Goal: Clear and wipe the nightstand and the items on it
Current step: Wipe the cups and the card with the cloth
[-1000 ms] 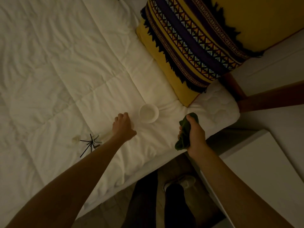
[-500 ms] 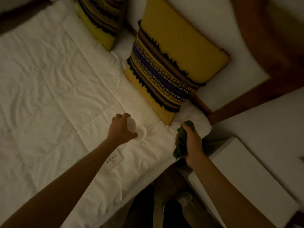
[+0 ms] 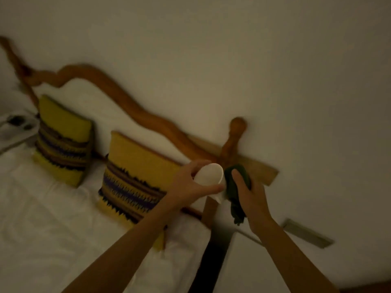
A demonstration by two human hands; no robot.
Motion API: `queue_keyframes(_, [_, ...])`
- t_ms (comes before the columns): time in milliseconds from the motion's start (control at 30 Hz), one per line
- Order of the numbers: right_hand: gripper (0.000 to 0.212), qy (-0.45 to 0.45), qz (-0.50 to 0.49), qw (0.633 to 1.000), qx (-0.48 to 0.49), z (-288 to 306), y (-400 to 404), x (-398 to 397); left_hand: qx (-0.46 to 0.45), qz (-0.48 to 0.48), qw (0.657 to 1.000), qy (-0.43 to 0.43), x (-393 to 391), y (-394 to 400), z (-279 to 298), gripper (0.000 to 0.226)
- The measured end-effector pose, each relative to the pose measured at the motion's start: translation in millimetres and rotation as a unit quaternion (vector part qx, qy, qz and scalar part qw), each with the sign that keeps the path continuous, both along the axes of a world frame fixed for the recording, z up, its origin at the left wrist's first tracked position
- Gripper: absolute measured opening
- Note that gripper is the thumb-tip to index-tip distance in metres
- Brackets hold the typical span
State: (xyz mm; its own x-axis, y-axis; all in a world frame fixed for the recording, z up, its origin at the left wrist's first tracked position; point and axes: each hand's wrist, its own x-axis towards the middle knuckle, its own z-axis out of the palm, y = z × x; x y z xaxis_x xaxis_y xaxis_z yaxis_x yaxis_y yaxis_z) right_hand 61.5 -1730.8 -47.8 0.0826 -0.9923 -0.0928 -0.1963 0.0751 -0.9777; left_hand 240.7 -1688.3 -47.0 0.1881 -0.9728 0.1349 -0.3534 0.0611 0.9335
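My left hand [image 3: 188, 185] grips a small white cup [image 3: 209, 174], lifted in front of the headboard with its mouth tilted to the right. My right hand [image 3: 251, 197] holds a bunched dark green cloth [image 3: 234, 187] right against the cup's rim. The white nightstand [image 3: 264, 269] lies below my right forearm, its top mostly hidden by the arm. The room is dim and the picture is blurred.
A white bed [image 3: 53, 229] fills the lower left, with two yellow patterned pillows [image 3: 135, 176] [image 3: 61, 140] leaning on a curved wooden headboard [image 3: 148, 119]. A dark gap [image 3: 213, 256] separates bed and nightstand. A far nightstand with small items [image 3: 14, 123] sits at the left edge.
My left hand picked the white cup up off the bed and raised it to the cloth in my right hand. The view swung up from the bed to the headboard and wall.
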Motion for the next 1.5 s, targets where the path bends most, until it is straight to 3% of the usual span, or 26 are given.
queue_keyframes(233, [0.047, -0.030, -0.072, 0.974, -0.213, 112.6, -9.9, -46.4, -0.144, 0.026, 0.973, 0.180, -97.5, -54.0, 114.4, 0.054])
queue_keyframes(333, [0.048, -0.029, -0.109, 0.948, -0.297, 142.0, -9.6, -56.2, -0.143, 0.064, 0.942, 0.295, -129.2, -67.1, 158.6, 0.047])
queue_keyframes(500, [0.039, -0.003, -0.139, 0.872, -0.469, 180.0, -3.6, -72.7, -0.129, 0.049, 0.903, 0.406, -163.4, -79.1, 228.1, 0.022])
queue_keyframes(633, [0.042, 0.058, -0.157, 0.793, -0.586, 212.5, -6.1, -84.2, -0.123, -0.005, 0.903, 0.411, -183.8, -68.5, 263.0, 0.017])
queue_keyframes(733, [0.037, 0.045, -0.165, 0.763, -0.623, 234.0, -9.7, -90.0, -0.108, -0.063, 0.903, 0.412, -188.6, -61.1, 275.9, 0.026])
queue_keyframes(800, [0.034, 0.004, -0.174, 0.767, -0.618, 245.5, -10.3, -88.8, -0.101, -0.096, 0.898, 0.417, -188.9, -62.9, 283.0, 0.024])
queue_keyframes(867, [0.030, -0.090, -0.186, 0.802, -0.560, 256.9, -12.5, -86.7, -0.097, -0.123, 0.888, 0.432, -189.2, -65.6, 289.5, 0.028])
queue_keyframes(967, [0.027, -0.249, -0.192, 0.874, -0.370, 280.5, -21.7, -94.6, -0.153, -0.109, 0.888, 0.419, -191.6, -72.9, 293.9, 0.027])
queue_keyframes(1033, [0.037, -0.291, -0.174, 0.903, -0.264, 287.4, -26.7, -103.0, -0.213, -0.099, 0.891, 0.387, -194.7, -75.2, 297.7, 0.026])
queue_keyframes(1100, [0.044, -0.265, -0.196, 0.898, -0.291, 282.3, -24.7, -102.1, -0.229, -0.080, 0.896, 0.372, -198.1, -79.0, 304.3, 0.031])
queue_keyframes(1200, [0.041, -0.172, -0.224, 0.835, -0.471, 264.0, -15.1, -88.8, -0.182, -0.048, 0.897, 0.400, -201.2, -87.2, 310.5, 0.020])
queue_keyframes(1267, [0.037, -0.137, -0.211, 0.822, -0.511, 260.5, -18.8, -88.4, -0.154, -0.084, 0.887, 0.426, -202.3, -87.5, 310.8, 0.015])
queue_keyframes(1333, [0.034, -0.192, -0.201, 0.853, -0.441, 273.3, -25.4, -100.9, -0.149, -0.122, 0.890, 0.413, -203.6, -85.6, 307.2, 0.017])
queue_keyframes(1400, [0.041, -0.285, -0.149, 0.905, -0.278, 289.9, -29.9, -118.4, -0.180, -0.136, 0.890, 0.397, -207.5, -83.5, 302.6, 0.020])
queue_keyframes(1433, [0.043, -0.320, -0.121, 0.913, -0.224, 293.4, -31.0, -123.9, -0.199, -0.142, 0.889, 0.388, -210.3, -82.8, 301.7, 0.021])
queue_keyframes(1500, [0.044, -0.327, -0.132, 0.907, -0.230, 290.5, -26.3, -122.2, -0.223, -0.127, 0.891, 0.375, -214.1, -84.0, 305.2, 0.035])
